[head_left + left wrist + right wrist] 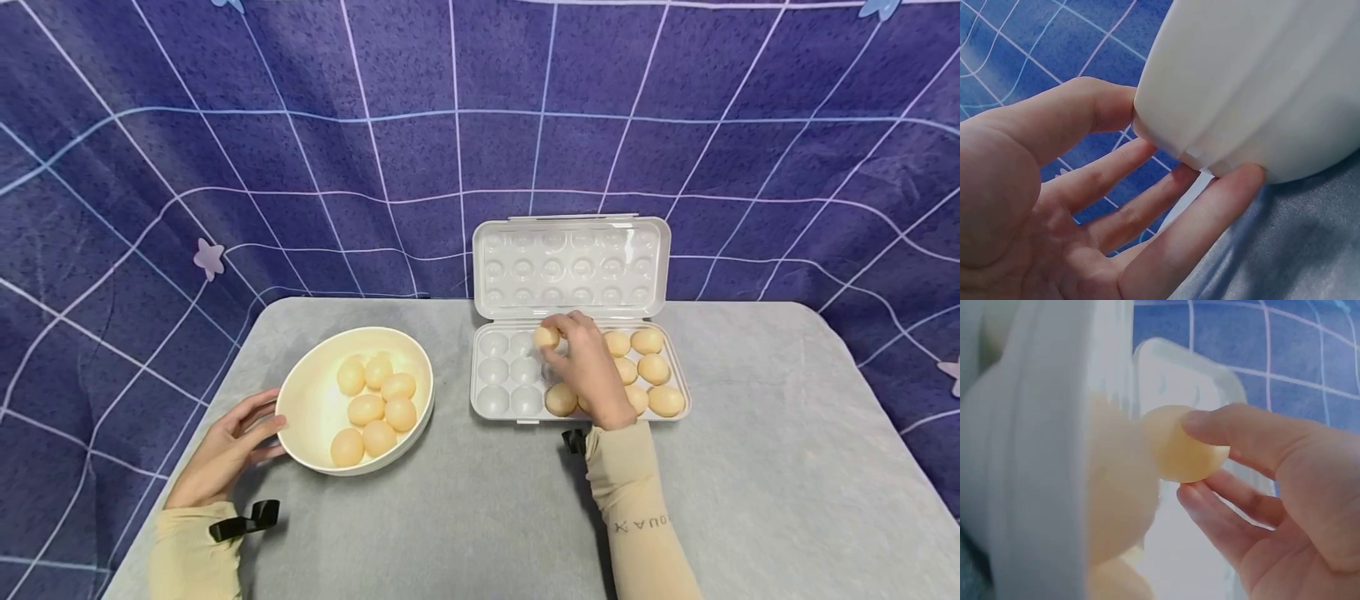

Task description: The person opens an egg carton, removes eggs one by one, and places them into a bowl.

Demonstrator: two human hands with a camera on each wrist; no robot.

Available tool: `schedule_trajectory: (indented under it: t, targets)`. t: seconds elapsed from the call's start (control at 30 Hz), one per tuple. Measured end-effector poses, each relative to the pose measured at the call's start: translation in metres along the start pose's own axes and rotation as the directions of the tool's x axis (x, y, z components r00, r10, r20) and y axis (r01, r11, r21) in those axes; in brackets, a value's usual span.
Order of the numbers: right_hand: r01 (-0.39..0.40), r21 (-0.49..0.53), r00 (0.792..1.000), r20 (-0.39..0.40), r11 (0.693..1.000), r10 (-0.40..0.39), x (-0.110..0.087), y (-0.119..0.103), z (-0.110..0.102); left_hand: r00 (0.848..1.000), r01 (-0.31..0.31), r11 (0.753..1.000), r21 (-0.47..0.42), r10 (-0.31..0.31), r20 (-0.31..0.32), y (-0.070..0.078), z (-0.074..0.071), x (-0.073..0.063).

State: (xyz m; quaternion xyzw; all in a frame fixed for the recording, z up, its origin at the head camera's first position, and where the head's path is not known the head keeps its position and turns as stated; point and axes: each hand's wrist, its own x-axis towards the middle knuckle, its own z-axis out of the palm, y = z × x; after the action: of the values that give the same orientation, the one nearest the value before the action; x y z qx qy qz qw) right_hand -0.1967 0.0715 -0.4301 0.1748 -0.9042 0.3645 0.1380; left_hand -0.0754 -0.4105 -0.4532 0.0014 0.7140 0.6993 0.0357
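Note:
In the head view my left hand (pixel 225 454) holds the left side of a cream bowl (pixel 303 392), thumb at the rim and fingers against the outer wall. The left wrist view shows that hand's fingertips touching the bowl (pixel 1241 81) from below. Several light-brown eggs (pixel 365 409) lie in the bowl. My right hand (pixel 588 367) pinches an egg (pixel 547 337) between thumb and fingers, over the back row of a white egg box (pixel 483 417). Up close, the right wrist view shows the pinched egg (pixel 1179 447). Several eggs (pixel 653 368) fill the box's right part; my hand hides some cups.
The egg box's lid (pixel 572 267) stands raised at the back, leaning near a blue gridded cloth (pixel 420 150). A grey cloth-covered table (pixel 450 517) bears the bowl and the box, with grey surface between them. Black straps (pixel 247 521) are on the wrists.

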Motion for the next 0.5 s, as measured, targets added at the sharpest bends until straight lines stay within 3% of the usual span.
schedule_trajectory:
  t: [0.5]
  targets:
    - [0.199,0.013,0.98,-0.007,0.98,-0.199,0.0,-0.05,0.015,1.0,0.023,0.999,0.022,-0.023,-0.016,0.004,-0.001,-0.003]
